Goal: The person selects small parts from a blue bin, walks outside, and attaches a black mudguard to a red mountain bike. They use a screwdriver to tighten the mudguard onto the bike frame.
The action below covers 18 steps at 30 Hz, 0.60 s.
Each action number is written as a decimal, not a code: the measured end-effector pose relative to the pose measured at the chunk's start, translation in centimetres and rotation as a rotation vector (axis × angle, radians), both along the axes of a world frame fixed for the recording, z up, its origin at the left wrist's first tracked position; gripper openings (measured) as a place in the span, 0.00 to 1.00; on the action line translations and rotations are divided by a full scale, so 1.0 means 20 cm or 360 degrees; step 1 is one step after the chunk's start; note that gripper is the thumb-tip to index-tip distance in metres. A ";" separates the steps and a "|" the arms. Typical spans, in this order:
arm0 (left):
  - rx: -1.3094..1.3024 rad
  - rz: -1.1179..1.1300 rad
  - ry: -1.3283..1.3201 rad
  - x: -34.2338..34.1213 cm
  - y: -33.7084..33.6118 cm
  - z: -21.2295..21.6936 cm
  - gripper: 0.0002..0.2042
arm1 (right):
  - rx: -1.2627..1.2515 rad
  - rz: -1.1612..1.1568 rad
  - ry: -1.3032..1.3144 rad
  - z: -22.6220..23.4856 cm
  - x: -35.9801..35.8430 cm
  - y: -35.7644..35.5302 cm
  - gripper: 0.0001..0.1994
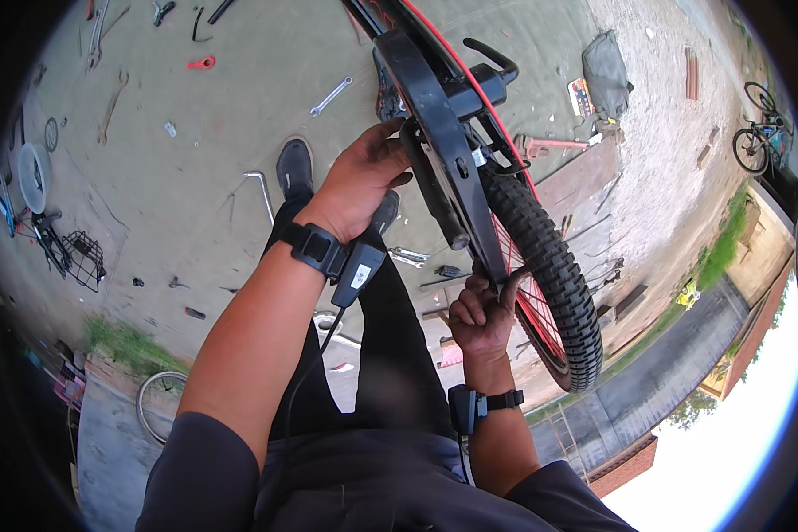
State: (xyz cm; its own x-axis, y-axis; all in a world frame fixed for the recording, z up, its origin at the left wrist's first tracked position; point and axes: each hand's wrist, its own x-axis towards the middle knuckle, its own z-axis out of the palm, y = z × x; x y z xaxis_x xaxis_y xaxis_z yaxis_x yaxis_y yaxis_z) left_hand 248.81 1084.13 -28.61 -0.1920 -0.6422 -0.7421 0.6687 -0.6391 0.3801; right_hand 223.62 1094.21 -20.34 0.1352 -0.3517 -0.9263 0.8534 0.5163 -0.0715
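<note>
Beneath and around the person, greenish-grey ground point(230, 97) carries scattered tools. Of the things on it, the largest is a bicycle point(465, 102), ahead and slightly to the right, running diagonally from the top edge toward the lower right. Its wheel point(554, 275), with a knobby black tyre and red spokes, lies at the near end. Alongside the wheel, on its left, runs a long black chain guard point(443, 142). A dark bag point(605, 75) lies beyond, at upper right, with a red wrench point(554, 144) nearer the bicycle. The left hand point(363, 177) is narrowed at the guard's left side; what its fingertips grasp is hidden. The right hand point(485, 317), fingers curled, pinches the guard's tapered lower end. Smaller still are an L-shaped bar point(263, 188), a silver combination spanner point(331, 97) and a red ring-ended piece point(201, 63).
</note>
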 end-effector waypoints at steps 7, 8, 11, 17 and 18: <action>0.0037 0.0038 -0.0010 -0.01 -0.03 0.02 0.24 | 0.0056 -0.0021 0.0096 0.01 0.04 0.01 0.36; 0.0060 0.0031 -0.0015 -0.01 -0.03 0.04 0.24 | 0.0058 -0.0041 0.0080 0.01 0.05 0.01 0.36; 0.0117 0.0000 -0.0067 -0.02 -0.05 0.07 0.25 | 0.0060 -0.0096 0.0075 0.01 0.06 0.01 0.35; 0.0065 -0.0047 -0.0154 -0.01 -0.06 0.07 0.20 | 0.0017 -0.0117 0.0052 0.04 0.06 0.00 0.33; 0.0068 -0.0047 -0.0171 -0.01 -0.05 0.07 0.15 | 0.0007 -0.0116 0.0039 0.04 0.06 0.00 0.33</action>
